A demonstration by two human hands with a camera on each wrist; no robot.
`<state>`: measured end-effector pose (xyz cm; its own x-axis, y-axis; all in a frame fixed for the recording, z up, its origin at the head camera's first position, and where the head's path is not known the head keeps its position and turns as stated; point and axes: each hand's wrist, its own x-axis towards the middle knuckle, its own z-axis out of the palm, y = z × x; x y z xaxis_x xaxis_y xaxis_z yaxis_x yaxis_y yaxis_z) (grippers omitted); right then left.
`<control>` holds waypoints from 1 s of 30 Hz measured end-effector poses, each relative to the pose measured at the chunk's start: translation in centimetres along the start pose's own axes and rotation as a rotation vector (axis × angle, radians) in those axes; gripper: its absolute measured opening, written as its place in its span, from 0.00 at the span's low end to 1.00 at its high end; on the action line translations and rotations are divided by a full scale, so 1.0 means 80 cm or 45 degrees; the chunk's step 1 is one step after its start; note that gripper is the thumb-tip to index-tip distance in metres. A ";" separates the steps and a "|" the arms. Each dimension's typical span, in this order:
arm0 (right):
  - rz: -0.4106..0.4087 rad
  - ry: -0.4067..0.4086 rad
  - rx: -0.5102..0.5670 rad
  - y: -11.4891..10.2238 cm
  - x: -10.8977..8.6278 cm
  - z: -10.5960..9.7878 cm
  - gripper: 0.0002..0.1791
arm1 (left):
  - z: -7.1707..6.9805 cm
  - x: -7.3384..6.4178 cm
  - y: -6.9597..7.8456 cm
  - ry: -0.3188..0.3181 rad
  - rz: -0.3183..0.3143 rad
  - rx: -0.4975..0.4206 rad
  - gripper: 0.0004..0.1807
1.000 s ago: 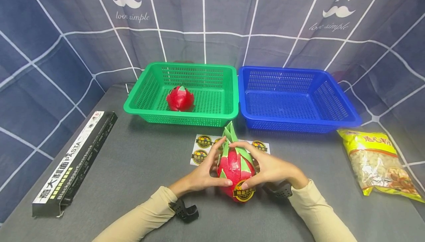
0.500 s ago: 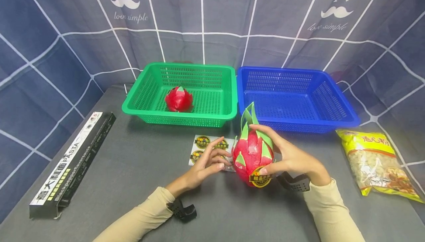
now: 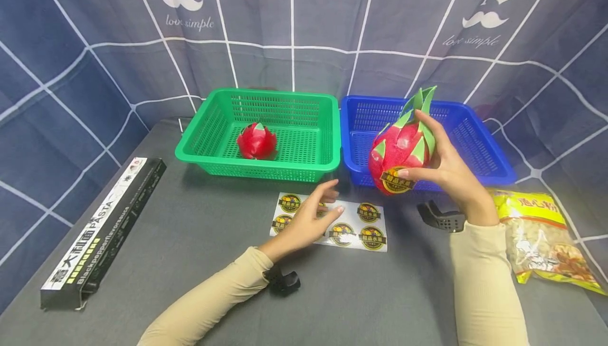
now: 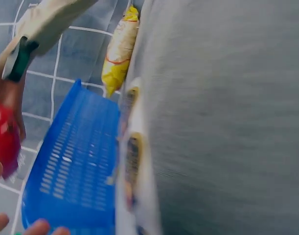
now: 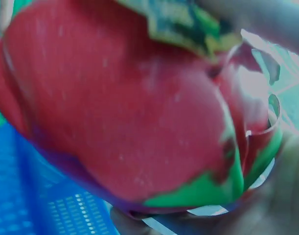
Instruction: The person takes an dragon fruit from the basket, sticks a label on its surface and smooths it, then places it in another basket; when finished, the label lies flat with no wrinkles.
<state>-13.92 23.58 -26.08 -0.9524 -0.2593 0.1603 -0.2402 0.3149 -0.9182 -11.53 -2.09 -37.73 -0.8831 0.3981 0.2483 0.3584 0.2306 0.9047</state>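
Observation:
My right hand (image 3: 448, 169) grips a red dragon fruit (image 3: 396, 148) with green leaf tips, thumb on its near side by a round black-and-gold sticker (image 3: 398, 179). The fruit is held up in front of the blue basket (image 3: 504, 174), covering part of it. In the right wrist view the fruit's red skin (image 5: 120, 107) fills most of the picture. My left hand (image 3: 309, 222) hovers with relaxed fingers over the left part of a white sticker sheet (image 3: 351, 234), holding nothing. Blurred fingertips of that hand show at the lower left of the left wrist view.
A second dragon fruit (image 3: 257, 142) sits in the green basket (image 3: 258, 167), which stands beside the blue one. A long black pasta box (image 3: 106, 230) lies at the left. At the right, partly behind my right forearm, is a yellow bag of pasta (image 3: 541, 235).
Both hands held the dragon fruit above the sticker sheet. My left hand has let go, while the right has carried the fruit rightward and up to the blue basket. More of the sheet shows.

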 end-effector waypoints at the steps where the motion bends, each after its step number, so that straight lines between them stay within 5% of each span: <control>1: 0.011 0.016 -0.017 -0.001 0.008 -0.002 0.55 | 0.003 0.006 0.003 0.008 0.002 0.037 0.32; 7: 0.099 -0.009 -0.129 -0.005 0.058 -0.008 0.53 | 0.020 0.043 0.011 -0.012 -0.052 0.267 0.41; 13: 0.212 -0.088 -0.155 0.005 0.096 -0.011 0.52 | 0.032 0.067 0.009 0.028 -0.129 0.289 0.39; 20: 0.378 -0.179 -0.198 0.029 0.125 -0.014 0.52 | 0.038 0.080 0.008 0.083 -0.133 0.322 0.34; 30: 0.541 -0.388 -0.273 0.071 0.140 -0.002 0.52 | 0.052 0.083 0.005 0.293 -0.060 0.289 0.25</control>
<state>-25.98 22.62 -29.43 -0.8843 -0.3112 -0.3482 0.0894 0.6191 -0.7802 -15.99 4.30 -37.16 -0.9362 0.1773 0.3034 0.3512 0.4466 0.8229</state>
